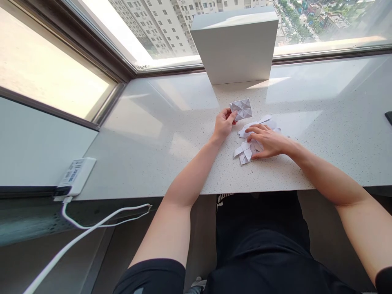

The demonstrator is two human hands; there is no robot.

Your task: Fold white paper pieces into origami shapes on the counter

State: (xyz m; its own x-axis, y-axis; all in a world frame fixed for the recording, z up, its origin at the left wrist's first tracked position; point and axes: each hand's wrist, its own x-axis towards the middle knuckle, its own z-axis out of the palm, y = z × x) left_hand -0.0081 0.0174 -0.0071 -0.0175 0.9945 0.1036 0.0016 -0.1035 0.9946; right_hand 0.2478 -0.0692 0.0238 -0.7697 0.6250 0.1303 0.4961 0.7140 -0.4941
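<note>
At frame centre-right, the left hand pinches the creased sheet upright-angled between thumb and fingers, while the right hand, palm down with fingers spread, covers part of the folded papers, obscuring their number and its grip; the phone is cut off at the right edge.

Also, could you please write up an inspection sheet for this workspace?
Surface: pale speckled counter, glare patches; spills, nothing seen.
Job's things: creased paper piece, raised; folded papers, loosely grouped.
Clutter: white box upright by the window; dark object cut off at picture edge.
Hands: left hand grips creased paper piece; right hand spread over folded papers.
Cables: white cable plugged into white device, looping past counter edge.
Surroundings: buildings outside.
</note>
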